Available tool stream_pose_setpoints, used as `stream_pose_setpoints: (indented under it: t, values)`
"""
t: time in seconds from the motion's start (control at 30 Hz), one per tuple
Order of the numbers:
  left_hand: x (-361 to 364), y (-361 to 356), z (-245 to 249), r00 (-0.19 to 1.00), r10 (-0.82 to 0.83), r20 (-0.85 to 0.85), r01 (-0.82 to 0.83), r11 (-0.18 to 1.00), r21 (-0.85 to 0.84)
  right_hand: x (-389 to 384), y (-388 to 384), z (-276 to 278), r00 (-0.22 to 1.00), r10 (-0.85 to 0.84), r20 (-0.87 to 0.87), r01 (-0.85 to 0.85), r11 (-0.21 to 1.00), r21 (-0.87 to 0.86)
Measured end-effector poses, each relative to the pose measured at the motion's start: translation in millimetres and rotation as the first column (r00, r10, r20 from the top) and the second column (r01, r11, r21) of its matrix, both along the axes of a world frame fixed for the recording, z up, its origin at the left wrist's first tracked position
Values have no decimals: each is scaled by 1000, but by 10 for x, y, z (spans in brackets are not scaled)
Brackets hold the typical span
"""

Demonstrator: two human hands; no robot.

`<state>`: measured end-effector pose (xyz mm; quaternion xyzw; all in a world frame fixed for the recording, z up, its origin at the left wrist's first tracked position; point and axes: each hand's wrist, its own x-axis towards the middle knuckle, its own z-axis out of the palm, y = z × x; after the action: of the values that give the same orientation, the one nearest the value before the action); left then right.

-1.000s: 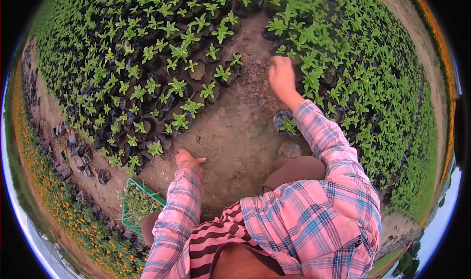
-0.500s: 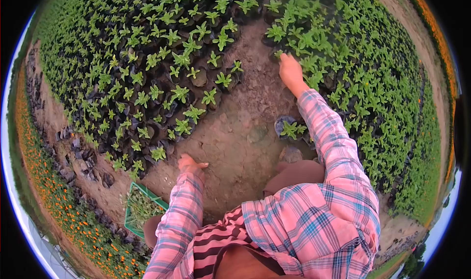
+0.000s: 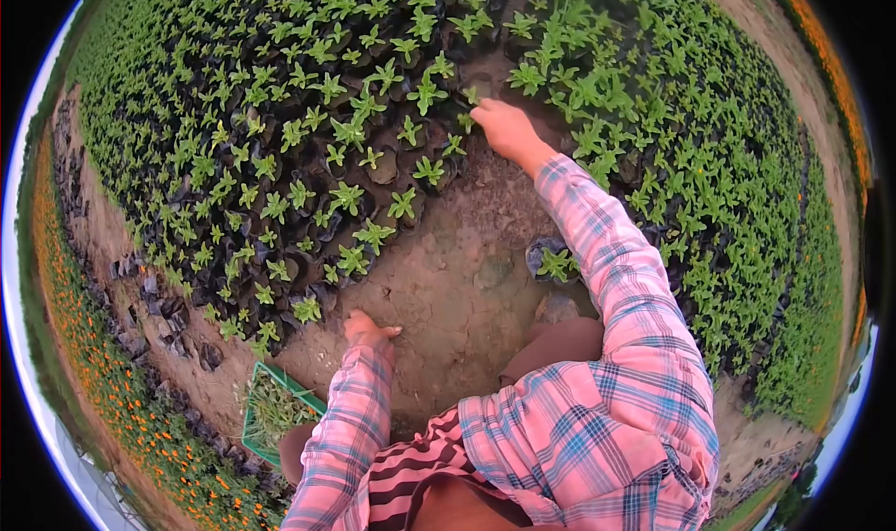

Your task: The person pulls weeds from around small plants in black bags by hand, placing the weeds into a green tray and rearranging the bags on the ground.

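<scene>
My right hand (image 3: pixel 511 132) reaches to the edge of the left bed, its fingers closed on a seedling in a black bag (image 3: pixel 472 100). Only the small leaves and a bit of dark bag show past my fingertips. Bagged seedlings (image 3: pixel 428 171) stand just left of that hand. Low on the bare soil (image 3: pixel 457 288), my left hand (image 3: pixel 371 329) rests with the thumb stretched out to the right, partly hiding its other fingers. A leafy seedling (image 3: pixel 306 309) is close by it. No object shows in the left hand.
A green crate (image 3: pixel 250 414) of cut weeds sits beside my left leg. One bagged seedling (image 3: pixel 556 263) stands alone near my right knee (image 3: pixel 560 344). Dense plants (image 3: pixel 709 158) fill the right side. Loose black bags (image 3: pixel 168 312) and orange flowers (image 3: pixel 140 424) lie farther left.
My right hand has moved left from the right bed's edge, across the soil strip to the left bed, with the bagged seedling. My left hand has hardly moved.
</scene>
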<state>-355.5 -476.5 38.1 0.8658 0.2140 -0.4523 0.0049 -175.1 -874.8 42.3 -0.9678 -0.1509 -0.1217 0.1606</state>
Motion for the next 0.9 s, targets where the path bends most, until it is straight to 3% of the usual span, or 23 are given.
stream_pose_setpoints:
  t: [0.03,0.07,0.13,0.2,0.27,0.37,0.53,0.6,0.73,0.8,0.83,0.9]
  values:
    - [-4,19,-23,1000,4,-2,-4,1000,-1,-75,-16,-60,994,-105,37,95,972,213]
    - [-26,42,-57,999,-21,26,21,1000,-1,-130,-44,-56,995,-98,32,89,974,211]
    - [-79,54,-86,998,-39,43,39,999,-6,-236,-157,-51,862,-495,104,458,851,258]
    - [-68,37,-87,996,-51,74,51,999,2,-264,-235,30,742,-666,-77,665,716,214]
    - [-62,37,-91,995,-61,73,61,998,5,-179,-357,-23,743,-660,-111,668,725,166]
    - [-63,54,-106,993,-81,82,80,997,9,-61,-465,-102,813,-568,-131,579,812,70]
    - [-81,100,-170,992,-95,79,95,995,1,-79,-601,-347,869,-494,2,489,861,139]
    - [-64,86,-136,994,-78,70,78,997,-2,-239,-533,-185,916,-400,11,382,883,271]
    - [-69,96,-171,993,-84,86,86,996,-18,-813,-215,149,984,-179,-15,177,948,265]
    - [-73,69,-132,997,-46,63,46,999,7,-1031,-44,204,996,11,-86,8,975,222]
    - [-70,64,-127,995,-59,80,59,998,-3,-1122,85,299,971,41,-234,-17,994,104]
    - [-67,56,-126,998,-36,46,36,999,4,-1252,239,139,915,213,-342,-197,977,81]
